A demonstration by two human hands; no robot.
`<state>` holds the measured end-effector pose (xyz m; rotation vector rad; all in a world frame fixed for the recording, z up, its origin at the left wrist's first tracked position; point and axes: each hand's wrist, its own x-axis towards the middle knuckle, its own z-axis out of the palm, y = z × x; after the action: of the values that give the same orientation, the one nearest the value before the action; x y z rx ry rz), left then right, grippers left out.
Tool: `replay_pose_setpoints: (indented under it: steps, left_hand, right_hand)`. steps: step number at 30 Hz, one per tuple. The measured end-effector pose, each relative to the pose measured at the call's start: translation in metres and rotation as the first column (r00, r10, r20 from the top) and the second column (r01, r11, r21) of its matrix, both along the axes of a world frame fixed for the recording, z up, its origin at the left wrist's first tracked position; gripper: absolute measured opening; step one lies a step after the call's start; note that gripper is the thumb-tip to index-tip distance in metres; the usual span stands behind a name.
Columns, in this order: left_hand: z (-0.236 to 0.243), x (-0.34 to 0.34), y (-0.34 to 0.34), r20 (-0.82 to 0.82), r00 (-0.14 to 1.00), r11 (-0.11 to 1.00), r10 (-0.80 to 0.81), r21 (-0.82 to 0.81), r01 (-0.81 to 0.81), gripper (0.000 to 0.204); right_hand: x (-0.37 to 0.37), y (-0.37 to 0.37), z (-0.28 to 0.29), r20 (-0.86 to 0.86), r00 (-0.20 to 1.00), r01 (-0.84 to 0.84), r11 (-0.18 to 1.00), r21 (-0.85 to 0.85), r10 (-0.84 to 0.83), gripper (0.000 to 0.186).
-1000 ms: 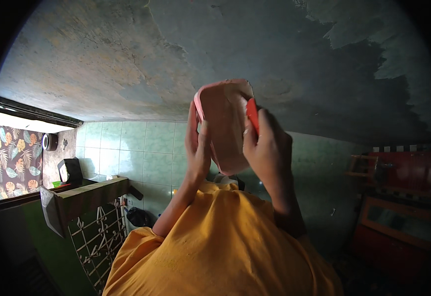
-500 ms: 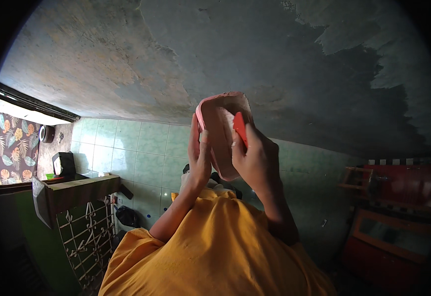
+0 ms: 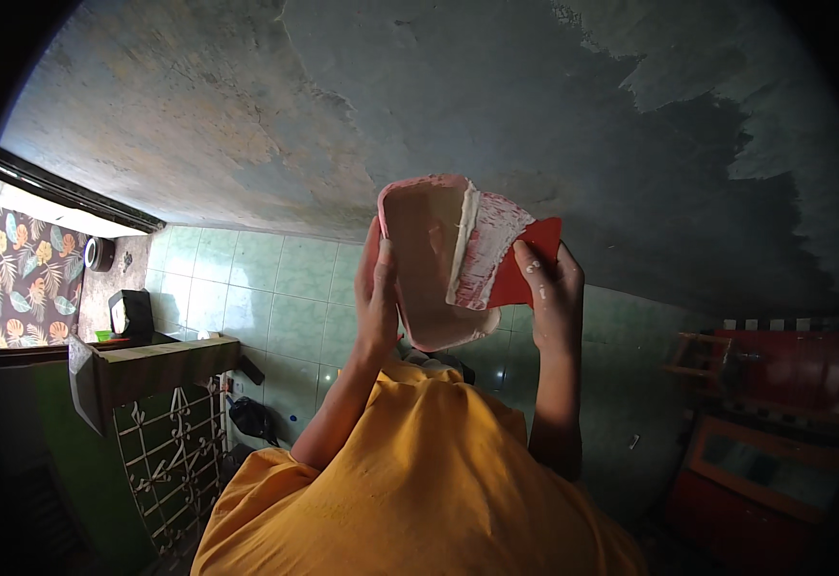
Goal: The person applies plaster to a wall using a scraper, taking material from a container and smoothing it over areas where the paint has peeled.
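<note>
My left hand [image 3: 376,293] grips a pink rectangular tub [image 3: 424,288] by its left side, thumb over the rim. Whitish paste smears the tub's inner walls and edge. In my right hand [image 3: 556,288] is a red flat putty scraper [image 3: 537,254], held between thumb and fingers. White paste coats the scraper's blade, thickest along its left edge, which lies over the tub's right rim. Spots of paste dot my right thumb and fingers.
A grey, patchily plastered wall [image 3: 458,86] rises just beyond the tub. Green tiles [image 3: 280,288] cover the floor. To the left stand a ledge [image 3: 170,360] and a white metal grille [image 3: 179,437]; a red cabinet [image 3: 755,470] is at the right.
My right hand has moved right, bringing the scraper out of the tub and turning its paste-covered face into view. The left hand still holds the tub in nearly the same place.
</note>
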<state>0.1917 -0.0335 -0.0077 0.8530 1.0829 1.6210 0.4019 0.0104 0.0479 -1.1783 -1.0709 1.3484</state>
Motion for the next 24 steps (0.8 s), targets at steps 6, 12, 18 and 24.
replay_pose_setpoints:
  steps: [6, 12, 18, 24]
  left_hand:
    - [0.024, -0.021, 0.002, 0.073, 0.990, 0.993, -0.119, -0.013, 0.120, 0.069]
    - [0.016, -0.056, 0.012, -0.001, 0.990, 0.990, -0.142, -0.005, 0.142, 0.070]
    - [0.018, -0.089, 0.022, 0.065, 0.983, 0.985, -0.170, 0.009, 0.170, 0.068]
    - [0.033, -0.108, 0.018, 0.103, 0.971, 0.976, -0.214, 0.065, 0.209, 0.066]
  right_hand:
    - [0.001, 0.008, -0.019, -0.137, 0.984, 0.107, 0.993, -0.045, -0.112, 0.022]
    - [-0.011, 0.023, -0.020, -0.240, 0.932, 0.230, 0.955, -0.187, -0.271, 0.029]
    - [-0.038, 0.060, 0.031, -0.388, 0.885, 0.271, 0.962, -0.022, -0.258, 0.040]
    - [-0.033, 0.120, 0.182, -0.127, 0.987, 0.158, 0.614, 0.773, -0.095, 0.052]
